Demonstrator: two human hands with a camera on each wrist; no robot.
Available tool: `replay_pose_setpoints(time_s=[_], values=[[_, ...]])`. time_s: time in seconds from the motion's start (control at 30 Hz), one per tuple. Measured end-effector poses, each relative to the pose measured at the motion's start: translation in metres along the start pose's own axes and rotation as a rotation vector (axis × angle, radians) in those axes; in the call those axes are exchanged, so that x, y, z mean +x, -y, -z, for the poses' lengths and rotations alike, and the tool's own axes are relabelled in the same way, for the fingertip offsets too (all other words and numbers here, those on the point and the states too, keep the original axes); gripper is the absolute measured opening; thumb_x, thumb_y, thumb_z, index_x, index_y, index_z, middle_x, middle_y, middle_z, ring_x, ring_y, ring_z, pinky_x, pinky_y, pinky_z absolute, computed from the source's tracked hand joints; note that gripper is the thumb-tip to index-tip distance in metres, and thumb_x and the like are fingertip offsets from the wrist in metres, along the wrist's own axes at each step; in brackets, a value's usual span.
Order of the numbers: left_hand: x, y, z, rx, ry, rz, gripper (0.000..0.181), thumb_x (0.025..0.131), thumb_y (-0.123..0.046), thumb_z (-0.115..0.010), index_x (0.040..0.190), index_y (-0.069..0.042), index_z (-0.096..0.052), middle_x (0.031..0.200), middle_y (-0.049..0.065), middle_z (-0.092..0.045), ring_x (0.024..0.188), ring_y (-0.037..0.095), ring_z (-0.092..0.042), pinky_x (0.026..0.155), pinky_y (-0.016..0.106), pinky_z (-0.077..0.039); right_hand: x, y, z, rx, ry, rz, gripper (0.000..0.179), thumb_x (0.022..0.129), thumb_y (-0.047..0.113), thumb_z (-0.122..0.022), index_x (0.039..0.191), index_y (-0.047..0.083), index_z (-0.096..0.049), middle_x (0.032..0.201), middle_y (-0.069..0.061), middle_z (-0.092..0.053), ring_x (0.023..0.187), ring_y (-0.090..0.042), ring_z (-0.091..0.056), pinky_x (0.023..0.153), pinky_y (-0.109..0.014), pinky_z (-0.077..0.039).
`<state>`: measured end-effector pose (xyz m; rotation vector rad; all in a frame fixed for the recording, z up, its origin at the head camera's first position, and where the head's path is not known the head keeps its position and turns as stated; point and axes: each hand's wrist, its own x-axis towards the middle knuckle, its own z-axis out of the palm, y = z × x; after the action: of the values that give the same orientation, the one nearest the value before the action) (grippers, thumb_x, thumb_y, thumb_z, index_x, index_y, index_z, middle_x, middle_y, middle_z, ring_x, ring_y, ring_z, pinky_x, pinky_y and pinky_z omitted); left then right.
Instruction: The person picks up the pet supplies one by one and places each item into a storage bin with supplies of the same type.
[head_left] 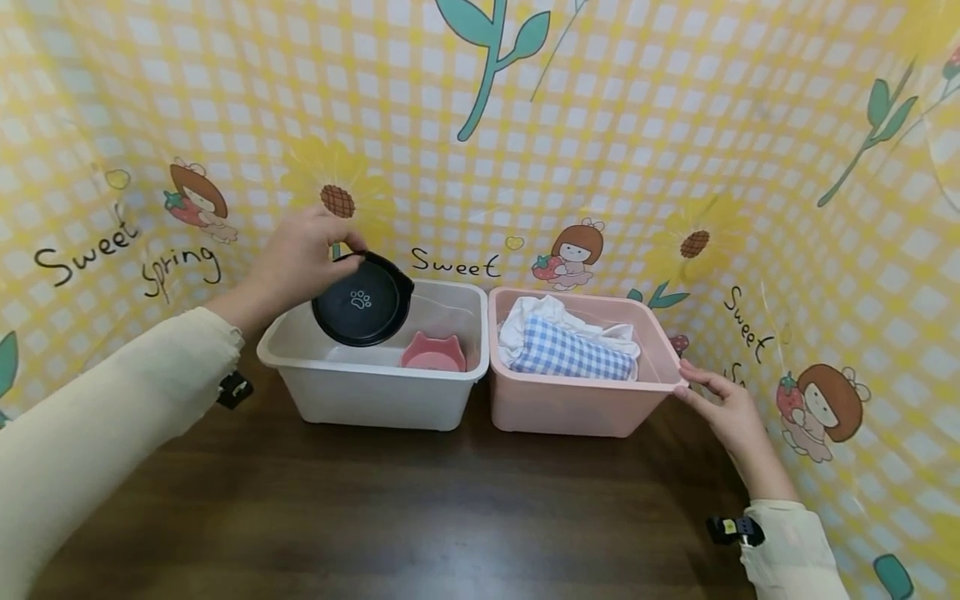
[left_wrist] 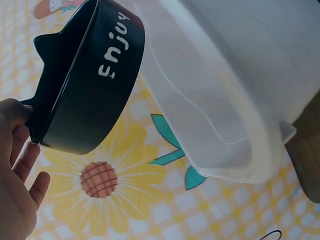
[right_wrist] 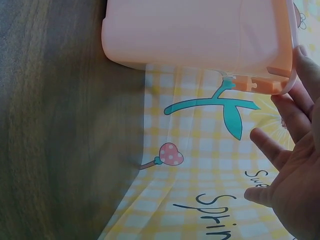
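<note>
My left hand (head_left: 300,258) pinches the rim of a black pet bowl (head_left: 390,304) with cat ears, a paw print inside and "Enjoy" on its side. The bowl is tilted over the left part of the white bin (head_left: 382,400), its inside turned toward the head camera. Inside that bin sits a pink cat-eared bowl (head_left: 433,353). At the right, my right hand (head_left: 723,412) holds the rim corner of the pink bin (head_left: 570,410) between thumb and fingers; its other fingers are spread in the right wrist view. A blue-and-white checked cloth (head_left: 573,350) with white fabric lies inside.
Both bins stand side by side on a dark wooden table (head_left: 420,508). A yellow checked cloth backdrop (head_left: 420,192) with printed flowers and cartoon figures rises behind them and at both sides. Each wrist wears a small black camera.
</note>
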<state>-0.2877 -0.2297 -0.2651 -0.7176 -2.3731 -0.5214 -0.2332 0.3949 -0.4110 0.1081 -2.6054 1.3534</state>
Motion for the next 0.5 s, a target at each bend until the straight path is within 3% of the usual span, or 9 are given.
replay_pose_setpoints(time_s=[0.23, 0.5], values=[[-0.004, 0.016, -0.011, -0.009, 0.089, 0.039, 0.007, 0.088, -0.008, -0.078, 0.094, -0.009, -0.078, 0.095, 0.008, -0.072, 0.099, 0.029, -0.058, 0.089, 0.051, -0.043, 0.003, -0.001, 0.001, -0.023, -0.008, 0.025, 0.054, 0.094, 0.041, -0.075, 0.134, 0.005, -0.066, 0.145, 0.005, -0.059, 0.119, 0.020, -0.043, 0.116, -0.062, -0.029], [-0.011, 0.039, -0.030, 0.062, 0.163, 0.067, 0.007, 0.087, -0.013, -0.079, 0.094, -0.013, -0.078, 0.100, 0.005, -0.075, 0.098, 0.027, -0.057, 0.085, 0.049, -0.045, 0.001, -0.001, 0.001, -0.034, -0.004, 0.029, 0.055, 0.094, 0.040, -0.075, 0.135, 0.006, -0.065, 0.146, 0.005, -0.058, 0.120, 0.019, -0.041, 0.116, -0.063, -0.029]])
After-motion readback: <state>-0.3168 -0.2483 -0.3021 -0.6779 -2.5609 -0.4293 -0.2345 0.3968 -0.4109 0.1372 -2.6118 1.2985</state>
